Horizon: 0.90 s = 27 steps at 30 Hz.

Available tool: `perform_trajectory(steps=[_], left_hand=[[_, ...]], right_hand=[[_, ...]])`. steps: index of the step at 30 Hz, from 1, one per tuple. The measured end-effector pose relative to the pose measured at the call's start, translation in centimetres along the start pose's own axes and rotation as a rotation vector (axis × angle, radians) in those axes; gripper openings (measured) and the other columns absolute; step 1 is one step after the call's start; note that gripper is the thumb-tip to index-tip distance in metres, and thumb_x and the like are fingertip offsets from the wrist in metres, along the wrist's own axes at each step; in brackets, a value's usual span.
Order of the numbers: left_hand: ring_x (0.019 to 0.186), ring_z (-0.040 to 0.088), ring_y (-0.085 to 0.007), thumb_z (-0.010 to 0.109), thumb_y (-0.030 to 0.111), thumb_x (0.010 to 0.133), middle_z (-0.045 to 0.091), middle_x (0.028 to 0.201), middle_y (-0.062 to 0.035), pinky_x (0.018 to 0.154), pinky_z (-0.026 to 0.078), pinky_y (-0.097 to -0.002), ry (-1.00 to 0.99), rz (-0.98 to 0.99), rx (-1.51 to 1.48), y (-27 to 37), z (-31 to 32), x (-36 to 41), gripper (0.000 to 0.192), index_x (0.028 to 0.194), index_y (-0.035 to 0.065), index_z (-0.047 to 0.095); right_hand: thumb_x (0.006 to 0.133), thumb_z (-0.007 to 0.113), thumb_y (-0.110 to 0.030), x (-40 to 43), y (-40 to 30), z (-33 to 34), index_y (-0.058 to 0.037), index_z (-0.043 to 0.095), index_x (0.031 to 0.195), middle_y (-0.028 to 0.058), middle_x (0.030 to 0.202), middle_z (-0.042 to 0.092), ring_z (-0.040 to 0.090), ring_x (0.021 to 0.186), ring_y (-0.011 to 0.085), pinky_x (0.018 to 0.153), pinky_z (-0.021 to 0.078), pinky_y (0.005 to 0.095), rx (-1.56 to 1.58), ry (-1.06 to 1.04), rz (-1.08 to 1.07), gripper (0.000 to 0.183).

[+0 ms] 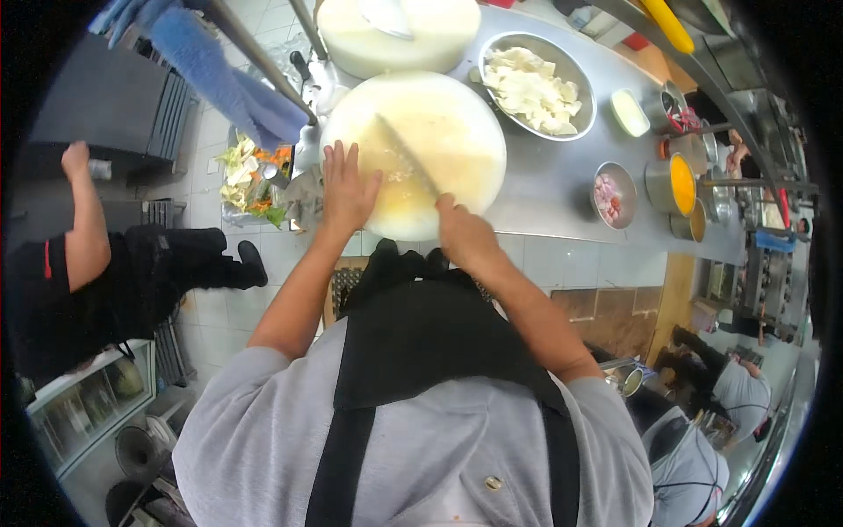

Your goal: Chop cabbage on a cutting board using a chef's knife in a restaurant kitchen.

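My right hand (466, 232) is closed around the handle of a kitchen knife (409, 157), whose blade lies across a thick round cutting board (461, 132). My left hand (348, 191) rests on the board's left edge, fingers extended, with nothing visible in it. Small pale scraps (400, 176) lie on the board beside the blade. To the right of the board stands a steel bowl (589, 109) of pale, flat food pieces (533, 89). A smaller metal bowl (633, 197) holds chopped pinkish pieces (607, 197).
Beyond the board stands another round block (342, 46) with a metal utensil on it. A grey cloth (306, 197) and a bin of vegetable scraps (247, 178) are at left. Containers, one with orange contents (683, 184), stand at right. A person in black (158, 263) is at left; others are far right.
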<state>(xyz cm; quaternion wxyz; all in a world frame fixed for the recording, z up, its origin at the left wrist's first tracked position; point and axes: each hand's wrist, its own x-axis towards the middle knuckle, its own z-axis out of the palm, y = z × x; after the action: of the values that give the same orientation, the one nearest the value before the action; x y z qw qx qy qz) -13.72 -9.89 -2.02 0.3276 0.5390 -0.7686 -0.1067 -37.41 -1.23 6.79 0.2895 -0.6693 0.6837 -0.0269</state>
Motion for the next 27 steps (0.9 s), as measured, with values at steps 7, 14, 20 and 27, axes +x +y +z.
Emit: perform_trajectory(steps=[7, 14, 20, 27], left_hand=[[0.149, 0.018, -0.055, 0.057, 0.057, 0.095, 0.023, 0.158, -0.0394, 0.123, 0.012, -0.0593, -0.244, -0.045, 0.216, 3.6, 1.2, 2.9, 0.083, 0.152, -0.0014, 0.039], [0.147, 0.026, -0.0527, 0.06, 0.039, 0.098, 0.037, 0.156, -0.0302, 0.122, 0.022, -0.0572, -0.284, 0.135, -0.368, 5.4, 4.9, 2.4, 0.069, 0.149, -0.0028, 0.042], [0.145, 0.025, -0.0572, 0.059, 0.036, 0.097, 0.035, 0.154, -0.0352, 0.121, 0.021, -0.0605, -0.184, 0.023, -0.024, 5.0, 2.7, 2.7, 0.068, 0.148, -0.0056, 0.041], [0.145, 0.025, -0.0569, 0.056, 0.028, 0.1, 0.035, 0.152, -0.0372, 0.119, 0.024, -0.0614, -0.11, 0.067, 0.046, 4.6, 4.3, 3.5, 0.06, 0.145, -0.009, 0.044]], right_hand=[[0.108, 0.045, -0.029, -3.0, 6.0, 0.7, -0.0048, 0.048, 0.118, 0.016, 0.08, 0.063, 0.064, 0.064, 0.0307, 0.06, 0.0543, 0.0427, 0.762, -0.06, 0.268, 0.026], [0.109, 0.045, -0.029, -4.4, 3.2, 5.2, -0.0081, 0.046, 0.123, 0.0057, 0.07, 0.053, 0.049, 0.045, 0.0145, 0.044, 0.0478, 0.0315, 1.146, -0.073, 0.364, 0.025], [0.108, 0.047, -0.03, -4.3, -0.5, 7.1, -0.0045, 0.046, 0.119, 0.0065, 0.069, 0.056, 0.052, 0.047, 0.0166, 0.045, 0.0485, 0.033, 1.109, -0.247, 0.335, 0.028], [0.108, 0.047, -0.029, -3.4, -3.5, 6.8, -0.0042, 0.047, 0.111, 0.0055, 0.068, 0.054, 0.052, 0.047, 0.0152, 0.043, 0.0462, 0.0323, 1.246, -0.336, 0.17, 0.025]])
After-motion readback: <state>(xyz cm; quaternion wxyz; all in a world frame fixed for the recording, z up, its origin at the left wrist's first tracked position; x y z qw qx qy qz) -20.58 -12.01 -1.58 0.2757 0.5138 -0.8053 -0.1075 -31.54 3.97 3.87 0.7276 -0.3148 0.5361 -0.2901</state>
